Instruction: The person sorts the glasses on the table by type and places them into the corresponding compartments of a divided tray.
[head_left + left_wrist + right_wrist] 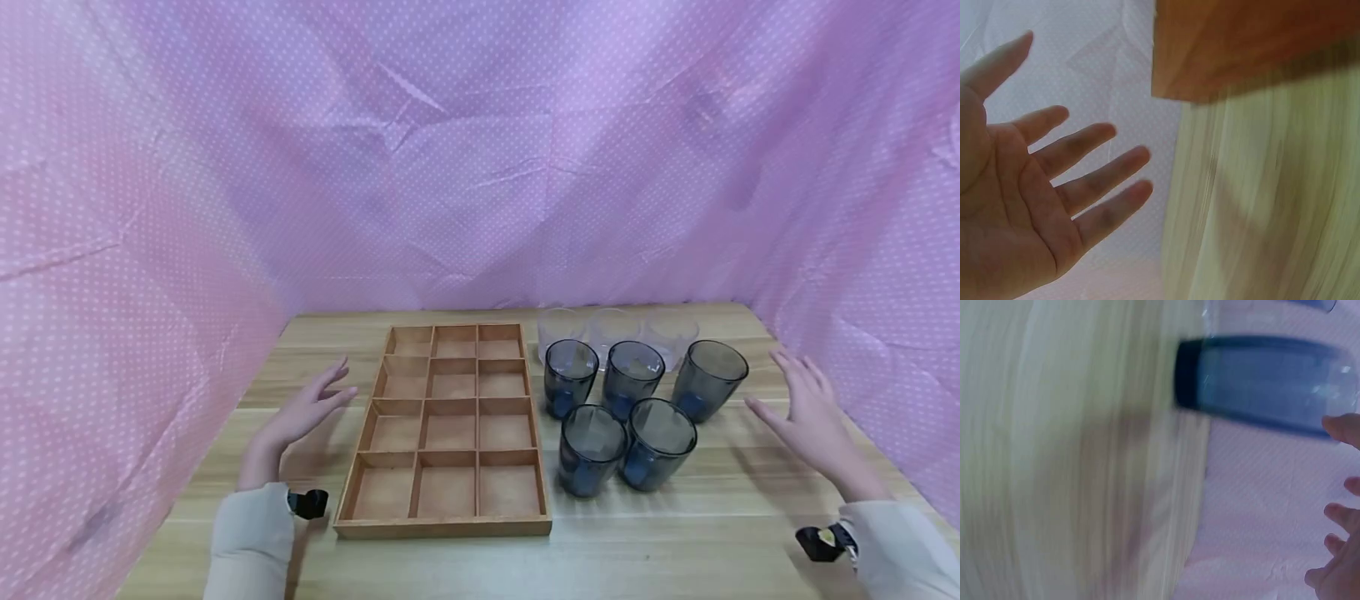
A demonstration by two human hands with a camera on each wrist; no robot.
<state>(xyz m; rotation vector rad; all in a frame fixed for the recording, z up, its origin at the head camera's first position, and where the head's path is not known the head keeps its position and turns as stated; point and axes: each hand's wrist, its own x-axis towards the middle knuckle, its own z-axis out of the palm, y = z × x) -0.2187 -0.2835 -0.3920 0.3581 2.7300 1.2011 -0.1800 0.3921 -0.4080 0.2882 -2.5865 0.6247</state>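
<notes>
My left hand (300, 414) hovers left of a wooden divided tray (442, 529), fingers extended and holding nothing. In the left wrist view its palm shows with the fingers spread, apart from the tray's wooden side (1235, 56). On the other side, my right hand (813, 425) is held up with fingers loosely extended, just right of a smoky grey drinking glass (708, 385). The right wrist view shows that glass (1260, 384) with the thumb overlapping its rim; whether they touch I cannot tell. Several more dark glasses (591, 450) stand upright between tray and right hand.
Three clear glasses (558, 327) stand in a row behind the dark ones, partly hidden. The tray has several square compartments with thin dividers. A pink dotted cloth (465, 167) hangs around the back and sides of the wooden table (645, 558).
</notes>
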